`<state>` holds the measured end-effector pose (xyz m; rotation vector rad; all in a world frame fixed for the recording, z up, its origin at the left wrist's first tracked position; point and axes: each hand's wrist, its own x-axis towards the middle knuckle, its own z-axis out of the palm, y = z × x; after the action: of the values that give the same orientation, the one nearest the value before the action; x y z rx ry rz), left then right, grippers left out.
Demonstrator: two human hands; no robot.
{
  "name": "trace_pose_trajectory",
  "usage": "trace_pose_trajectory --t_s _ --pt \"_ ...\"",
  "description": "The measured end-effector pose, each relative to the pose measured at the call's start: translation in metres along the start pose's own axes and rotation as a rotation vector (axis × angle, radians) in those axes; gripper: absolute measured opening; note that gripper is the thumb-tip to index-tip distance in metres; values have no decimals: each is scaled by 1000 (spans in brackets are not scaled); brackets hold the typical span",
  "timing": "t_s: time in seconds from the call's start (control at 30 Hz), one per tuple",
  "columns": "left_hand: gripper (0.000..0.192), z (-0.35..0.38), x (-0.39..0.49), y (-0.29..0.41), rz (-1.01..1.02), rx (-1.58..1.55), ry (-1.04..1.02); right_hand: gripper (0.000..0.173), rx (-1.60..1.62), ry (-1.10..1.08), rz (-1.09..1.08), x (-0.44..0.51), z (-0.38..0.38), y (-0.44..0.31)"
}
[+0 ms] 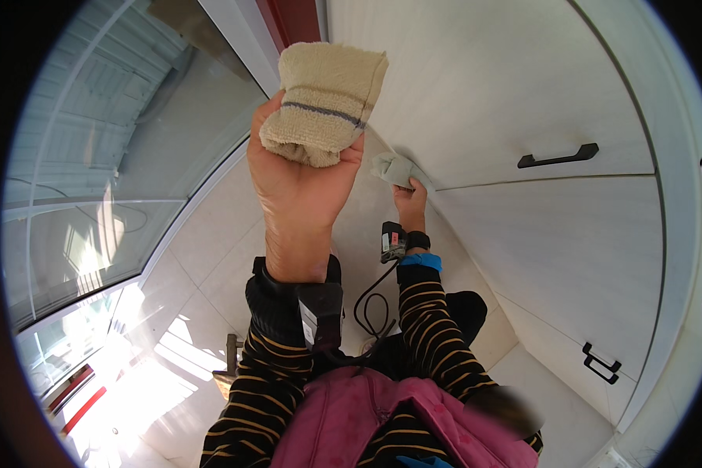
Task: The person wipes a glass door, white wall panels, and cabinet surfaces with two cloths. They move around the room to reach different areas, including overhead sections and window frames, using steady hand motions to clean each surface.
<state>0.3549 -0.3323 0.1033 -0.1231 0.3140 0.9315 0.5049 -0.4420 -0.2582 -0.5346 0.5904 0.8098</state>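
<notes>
A folded beige terry cloth (327,88) with dark stripes is raised near the top centre, and my left hand (304,187) grips its lower end. Lower down and to the right, my right hand (410,202) holds a crumpled pale grey-green cloth (396,169), close to or against the lower edge of a white cabinet door (491,105). Strapped devices sit on both wrists, and a black cable hangs by the right one. The left fingertips are partly hidden behind the beige cloth.
Black handles (558,156) stick out from the white cabinet on the right. A glass panel (210,117) in a white frame stands at the left. Below lies a tiled floor (205,257), with a wooden object (228,365) beside my left sleeve.
</notes>
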Motion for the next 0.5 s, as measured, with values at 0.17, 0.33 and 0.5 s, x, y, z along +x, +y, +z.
trace_pose_trajectory --t_s 0.17,0.33,0.5 --pt "23 0 2 6 -23 9 -18 31 -59 -129 184 -9 72 -6" --pt "23 -3 2 6 -18 -1 -82 29 -21 -314 207 -72 158 -23" --pt "20 -1 -2 4 50 32 -14 32 160 -671 208 -155 250 -52"
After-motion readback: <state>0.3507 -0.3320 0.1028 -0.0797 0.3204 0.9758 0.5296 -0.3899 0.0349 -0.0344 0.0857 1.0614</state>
